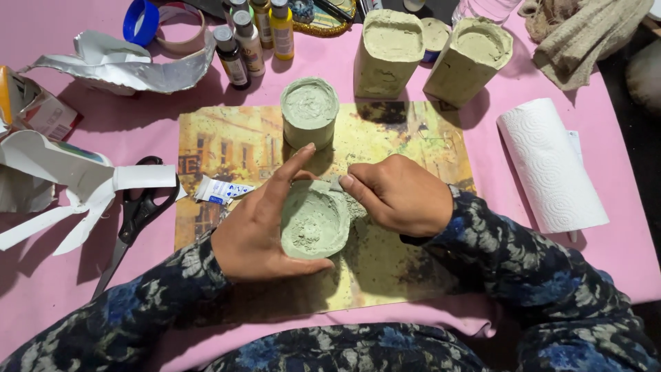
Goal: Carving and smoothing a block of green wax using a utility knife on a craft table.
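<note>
head view: a shallow, pale green clay bowl point(315, 222) is cupped in the left hand point(265, 224), fingers curled loosely round its far rim and thumb under the near edge, over a printed paper mat point(227, 145) on the pink tablecloth point(620, 248). the bowl's right rim is pinched by the right hand point(403, 193), closed on a small grey scrap (what it is cannot be told). a round grey-green clay pot point(309, 111) stands just behind; black-handled scissors point(138, 210) and a white paper-towel roll point(551, 165) lie at the sides.
</note>
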